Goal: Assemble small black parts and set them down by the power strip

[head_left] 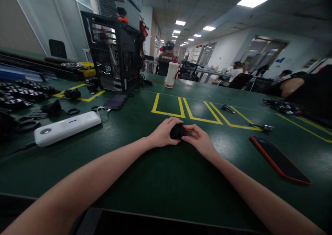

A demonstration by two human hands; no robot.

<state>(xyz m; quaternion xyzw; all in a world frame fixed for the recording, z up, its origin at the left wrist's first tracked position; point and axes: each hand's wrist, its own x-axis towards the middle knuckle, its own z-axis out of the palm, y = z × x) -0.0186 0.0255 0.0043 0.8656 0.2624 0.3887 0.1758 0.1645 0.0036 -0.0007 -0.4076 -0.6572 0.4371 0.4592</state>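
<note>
A small, rounded black part [176, 132] is held between my two hands, low over the green table [166, 179]. My left hand [166, 133] wraps round its left side, thumb below and fingers above. From the right, the fingertips and thumb of my right hand [198, 138] pinch its edge. Just beyond my hands, yellow tape outlines [169, 114] mark the tabletop. The part's details are too dark to make out.
A white power strip [67, 128], black rings and black parts lie on the left. An open computer case [114, 51] and a white cup [171, 75] stand farther back. On the right are an orange-edged phone [280, 159] and small metal pieces [267, 128]. People sit in the background.
</note>
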